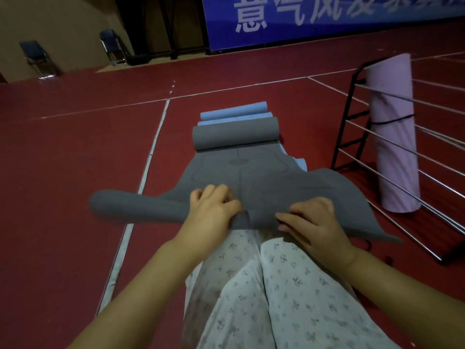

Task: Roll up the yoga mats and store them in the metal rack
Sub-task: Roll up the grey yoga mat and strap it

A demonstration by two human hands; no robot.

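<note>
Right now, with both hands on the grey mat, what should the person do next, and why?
Probably tuck the near edge of the grey mat under and start rolling it forward. Both the left hand and right hand grip that edge, which is floppy, and only the far end is curled. The pink mat is already rolled in the rack.

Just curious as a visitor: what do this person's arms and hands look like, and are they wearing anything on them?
Both arms are bare to the frame edge: no sleeves, gloves, watch or rings visible on the left hand or right hand. Below them show white trousers with a small floral print.
</note>
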